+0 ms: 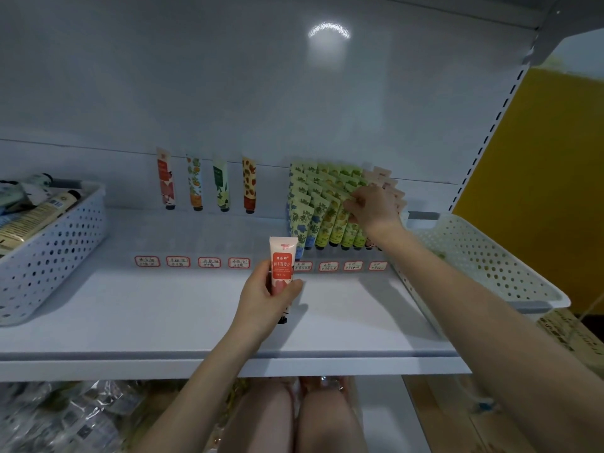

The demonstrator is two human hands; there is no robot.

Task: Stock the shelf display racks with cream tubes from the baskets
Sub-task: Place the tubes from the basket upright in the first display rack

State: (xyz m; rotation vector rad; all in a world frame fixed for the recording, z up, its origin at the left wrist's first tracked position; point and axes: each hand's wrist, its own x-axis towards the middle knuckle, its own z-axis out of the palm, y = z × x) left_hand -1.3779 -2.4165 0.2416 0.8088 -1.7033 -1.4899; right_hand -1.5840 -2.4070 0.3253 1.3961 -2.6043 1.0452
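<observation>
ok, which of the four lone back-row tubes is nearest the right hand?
The orange-red patterned tube, rightmost of the four; the others stand further from the right hand.

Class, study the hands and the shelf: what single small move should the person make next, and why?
Probably carry the pink cream tube with the red label, gripped upright by the left hand, rightward to the pale pink tube row at the rack's end. It seems to match that row, and the right hand touches the neighbouring green tubes, seemingly steadying them.
</observation>
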